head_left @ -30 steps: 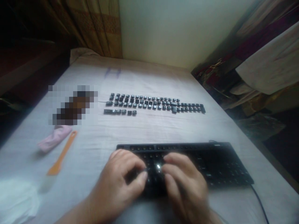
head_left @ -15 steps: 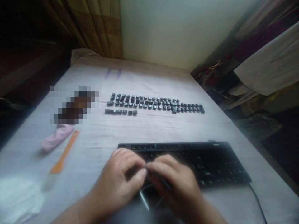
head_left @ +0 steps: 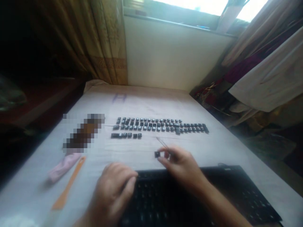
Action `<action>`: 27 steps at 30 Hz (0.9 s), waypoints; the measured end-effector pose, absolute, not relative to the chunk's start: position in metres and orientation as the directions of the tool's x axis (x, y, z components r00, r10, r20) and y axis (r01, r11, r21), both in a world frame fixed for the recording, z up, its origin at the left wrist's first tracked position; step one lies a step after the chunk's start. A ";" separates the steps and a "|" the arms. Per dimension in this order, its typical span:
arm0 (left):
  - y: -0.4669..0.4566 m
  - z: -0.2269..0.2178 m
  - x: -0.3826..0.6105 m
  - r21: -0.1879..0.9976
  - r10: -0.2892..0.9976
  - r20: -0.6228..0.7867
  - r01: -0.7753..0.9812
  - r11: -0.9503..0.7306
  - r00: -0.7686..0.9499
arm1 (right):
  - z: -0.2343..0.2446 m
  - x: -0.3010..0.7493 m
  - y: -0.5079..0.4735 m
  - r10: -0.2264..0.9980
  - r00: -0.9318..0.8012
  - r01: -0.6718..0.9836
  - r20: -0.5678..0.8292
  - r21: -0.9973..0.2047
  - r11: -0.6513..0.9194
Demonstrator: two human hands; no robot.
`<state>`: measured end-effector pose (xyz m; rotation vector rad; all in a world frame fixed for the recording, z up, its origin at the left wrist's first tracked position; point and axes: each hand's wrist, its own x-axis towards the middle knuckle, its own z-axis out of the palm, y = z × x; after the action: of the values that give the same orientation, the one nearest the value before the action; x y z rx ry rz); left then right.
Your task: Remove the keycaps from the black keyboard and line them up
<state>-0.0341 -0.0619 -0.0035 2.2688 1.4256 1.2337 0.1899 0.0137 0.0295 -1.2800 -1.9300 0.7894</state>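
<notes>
A black keyboard [head_left: 213, 195] lies at the near edge of a white-covered table [head_left: 146, 104]. My left hand [head_left: 113, 189] rests with curled fingers on the keyboard's left end. My right hand [head_left: 182, 165] is raised above the keyboard's far edge. It pinches a small black keycap [head_left: 157, 154] at its fingertips, and a thin metal tool [head_left: 162, 142] sticks out beyond the fingers. Several removed keycaps [head_left: 161, 125] lie in rows farther back on the cloth.
An orange plastic pry tool [head_left: 68, 186] and a pink cloth [head_left: 63, 165] lie at the left. A blurred-out object [head_left: 82, 134] sits behind them. Curtains hang at the back left, and piled fabric lies off the table's right side.
My right hand has lifted off the keyboard and moved away from me toward the keycap rows, now holding a keycap. The camera has tilted up, so the window shows.
</notes>
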 end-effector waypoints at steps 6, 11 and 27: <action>-0.047 -0.022 -0.050 0.525 0.788 0.615 0.725 -0.446 0.040 | 0.012 0.160 0.078 0.976 -0.174 0.637 -0.129 -0.771 0.012; -0.043 -0.023 -0.049 0.560 0.794 0.608 0.718 -0.413 -0.018 | 0.002 0.147 0.093 0.977 -0.173 0.669 -0.126 -0.743 0.022; -0.045 -0.024 -0.049 0.582 0.830 0.558 0.718 -0.380 -0.013 | -0.005 0.137 0.102 0.982 -0.178 0.768 -0.066 -0.633 0.097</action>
<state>-0.0487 -0.0447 -0.0239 2.1152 1.6721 1.3539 0.1368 0.1016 -0.0046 -1.7176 -2.0083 0.7812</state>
